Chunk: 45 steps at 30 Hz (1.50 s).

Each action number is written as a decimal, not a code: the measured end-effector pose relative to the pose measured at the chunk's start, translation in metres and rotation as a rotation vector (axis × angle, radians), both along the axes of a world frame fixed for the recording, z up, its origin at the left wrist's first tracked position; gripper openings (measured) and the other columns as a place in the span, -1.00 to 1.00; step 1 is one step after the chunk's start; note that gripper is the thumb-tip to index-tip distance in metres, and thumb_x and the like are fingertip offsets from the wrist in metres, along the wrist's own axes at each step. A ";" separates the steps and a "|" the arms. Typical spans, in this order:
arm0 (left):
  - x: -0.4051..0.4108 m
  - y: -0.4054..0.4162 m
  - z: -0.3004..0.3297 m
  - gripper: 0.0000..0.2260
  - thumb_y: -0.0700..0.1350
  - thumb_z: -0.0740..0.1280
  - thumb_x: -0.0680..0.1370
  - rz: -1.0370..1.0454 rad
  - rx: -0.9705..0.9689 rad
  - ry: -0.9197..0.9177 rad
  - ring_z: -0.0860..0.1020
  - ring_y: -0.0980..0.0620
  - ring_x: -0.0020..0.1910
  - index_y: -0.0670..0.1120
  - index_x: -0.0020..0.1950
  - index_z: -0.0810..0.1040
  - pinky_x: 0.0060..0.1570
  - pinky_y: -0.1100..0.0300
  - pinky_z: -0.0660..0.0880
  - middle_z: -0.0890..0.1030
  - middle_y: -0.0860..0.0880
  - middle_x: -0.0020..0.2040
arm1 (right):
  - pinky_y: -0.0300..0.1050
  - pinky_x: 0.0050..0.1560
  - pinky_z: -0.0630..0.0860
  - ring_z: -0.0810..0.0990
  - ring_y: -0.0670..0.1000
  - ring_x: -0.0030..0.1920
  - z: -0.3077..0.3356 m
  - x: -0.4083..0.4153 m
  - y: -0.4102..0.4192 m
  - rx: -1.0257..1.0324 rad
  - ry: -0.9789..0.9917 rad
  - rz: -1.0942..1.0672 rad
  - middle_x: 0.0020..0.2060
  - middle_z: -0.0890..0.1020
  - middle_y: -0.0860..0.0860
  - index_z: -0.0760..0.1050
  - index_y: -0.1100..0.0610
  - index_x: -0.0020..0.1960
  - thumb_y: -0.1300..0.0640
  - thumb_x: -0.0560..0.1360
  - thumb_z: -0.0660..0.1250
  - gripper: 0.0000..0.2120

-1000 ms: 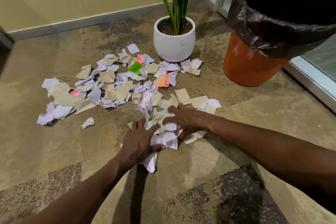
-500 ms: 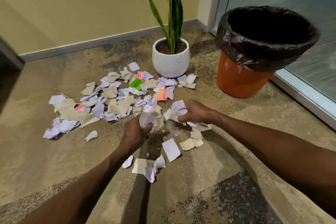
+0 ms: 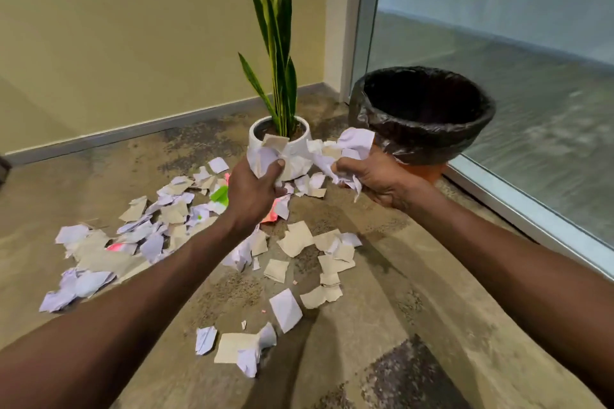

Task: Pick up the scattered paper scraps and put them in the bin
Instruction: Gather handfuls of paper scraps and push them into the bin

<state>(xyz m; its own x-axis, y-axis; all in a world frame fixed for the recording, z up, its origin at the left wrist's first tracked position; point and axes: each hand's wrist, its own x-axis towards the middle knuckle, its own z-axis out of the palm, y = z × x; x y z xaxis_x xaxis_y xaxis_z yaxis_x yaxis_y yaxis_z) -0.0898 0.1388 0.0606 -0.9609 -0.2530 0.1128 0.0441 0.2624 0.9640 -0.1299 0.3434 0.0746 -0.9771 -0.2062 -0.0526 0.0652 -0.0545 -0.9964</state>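
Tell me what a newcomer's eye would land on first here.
Two raised hands stand out mid-frame: the left hand and the right hand each grip a crumpled wad of white and tan paper. Right of them stands the orange bin with a black liner. Torn white, tan, pink and green paper scraps litter the mottled brown floor below.

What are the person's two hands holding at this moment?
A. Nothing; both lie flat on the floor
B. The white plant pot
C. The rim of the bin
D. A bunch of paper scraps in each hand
D: the left hand and the right hand each grip crumpled paper scraps, raised above the floor beside the bin.
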 end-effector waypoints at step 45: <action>0.031 -0.065 -0.153 -0.87 -0.05 0.38 0.55 -0.063 -0.284 -0.373 0.60 0.02 -0.11 -0.04 0.06 0.63 -0.14 0.17 0.50 0.68 -0.12 0.04 | 0.04 0.53 0.15 0.10 0.13 0.57 -0.205 -0.014 0.022 0.940 -0.104 0.030 0.59 0.08 0.08 0.05 0.07 0.60 -0.26 0.50 0.33 -0.16</action>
<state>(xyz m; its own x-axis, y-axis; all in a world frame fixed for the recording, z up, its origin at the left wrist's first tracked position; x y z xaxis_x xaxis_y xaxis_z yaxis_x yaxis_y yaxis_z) -0.0584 0.0734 -0.0919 -0.9614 -0.2024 -0.1866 -0.2674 0.5260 0.8073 -0.1442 0.3651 -0.1307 -0.9532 -0.0595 -0.2965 0.1447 0.7711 -0.6200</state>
